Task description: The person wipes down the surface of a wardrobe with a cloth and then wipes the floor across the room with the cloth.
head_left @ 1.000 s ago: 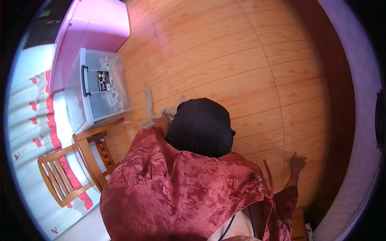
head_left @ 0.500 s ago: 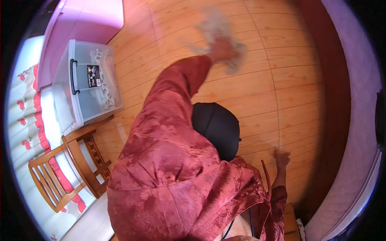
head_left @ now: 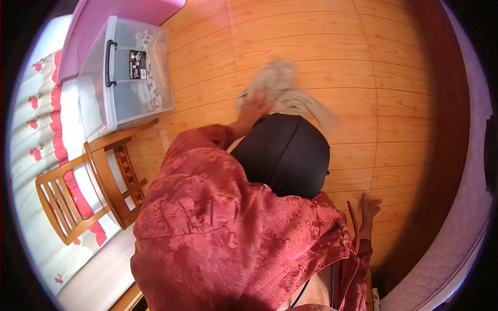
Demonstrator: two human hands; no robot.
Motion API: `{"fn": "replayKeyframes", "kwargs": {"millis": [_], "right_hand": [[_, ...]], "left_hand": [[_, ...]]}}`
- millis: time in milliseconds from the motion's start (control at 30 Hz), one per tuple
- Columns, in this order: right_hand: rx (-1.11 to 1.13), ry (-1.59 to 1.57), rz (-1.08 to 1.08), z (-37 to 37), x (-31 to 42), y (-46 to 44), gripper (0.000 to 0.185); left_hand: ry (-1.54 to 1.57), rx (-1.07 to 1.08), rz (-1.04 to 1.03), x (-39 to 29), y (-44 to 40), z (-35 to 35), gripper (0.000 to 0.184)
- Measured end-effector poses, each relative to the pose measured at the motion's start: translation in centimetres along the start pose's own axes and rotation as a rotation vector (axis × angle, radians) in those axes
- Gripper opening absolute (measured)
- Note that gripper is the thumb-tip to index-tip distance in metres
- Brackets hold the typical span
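Observation:
A beige-grey cloth [head_left: 282, 96] lies crumpled on the wood-patterned floor, its far end and right end blurred. Palm down on the cloth's left edge is my left hand [head_left: 254, 107], its fingers flat and slightly spread. My right hand [head_left: 370, 206] rests on the floor at the right with fingers apart and nothing in it. Between my arms, a rounded black fabric shape [head_left: 282, 155], seemingly a bent knee, covers the near part of the cloth. My red patterned garment [head_left: 223, 223] fills the lower middle and both sleeves.
A clear plastic storage box [head_left: 137, 90] with a black handle stands at the upper left, before a pink surface [head_left: 122, 13]. A wooden chair [head_left: 106, 192] is below it, near a floral curtain [head_left: 36, 129]. At right are a dark red-brown panel [head_left: 454, 103] and quilted pale bedding [head_left: 451, 243].
My left hand and the cloth have come down and left, closer to my body. The left arm is more bent, and the view has shifted. My right hand stays on the floor.

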State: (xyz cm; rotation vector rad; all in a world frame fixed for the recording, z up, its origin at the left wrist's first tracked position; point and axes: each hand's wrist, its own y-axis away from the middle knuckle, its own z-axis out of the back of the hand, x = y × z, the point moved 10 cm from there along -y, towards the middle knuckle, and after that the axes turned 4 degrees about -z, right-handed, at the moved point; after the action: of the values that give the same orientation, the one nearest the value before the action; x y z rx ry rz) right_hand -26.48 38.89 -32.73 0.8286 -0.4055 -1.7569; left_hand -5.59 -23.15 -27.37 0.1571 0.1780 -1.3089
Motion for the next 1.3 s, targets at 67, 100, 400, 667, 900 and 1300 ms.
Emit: {"fn": "replayKeyframes", "kwargs": {"millis": [67, 100, 400, 667, 900, 1300], "right_hand": [[-0.015, -0.047, 0.031, 0.1, -0.1, -0.1, 0.106], [-0.023, -0.072, 0.046, 0.1, -0.1, -0.3, 0.108], [0.024, -0.249, 0.044, -2.9, -2.4, -3.9, 0.109], [0.03, -0.388, 0.183, -3.1, -1.4, -3.8, 0.108], [0.066, -0.392, 0.006, -0.6, 0.5, 0.2, 0.096], [0.056, -0.29, 0.195, 1.1, 2.5, 3.3, 0.105]], "left_hand": [[0.115, 0.015, 0.228, 3.8, 7.7, 2.0, 0.075], [0.102, 0.082, 0.353, 5.9, 13.1, 0.9, 0.08], [-0.039, 0.824, 1.005, 9.6, 22.3, 4.3, 0.053], [-0.127, 0.166, 0.857, 31.8, -4.2, 2.6, 0.028], [-0.043, -0.116, 0.189, 8.6, -28.1, 1.5, 0.078], [0.067, -0.094, -0.149, 2.1, -7.0, 2.8, 0.068]]}}
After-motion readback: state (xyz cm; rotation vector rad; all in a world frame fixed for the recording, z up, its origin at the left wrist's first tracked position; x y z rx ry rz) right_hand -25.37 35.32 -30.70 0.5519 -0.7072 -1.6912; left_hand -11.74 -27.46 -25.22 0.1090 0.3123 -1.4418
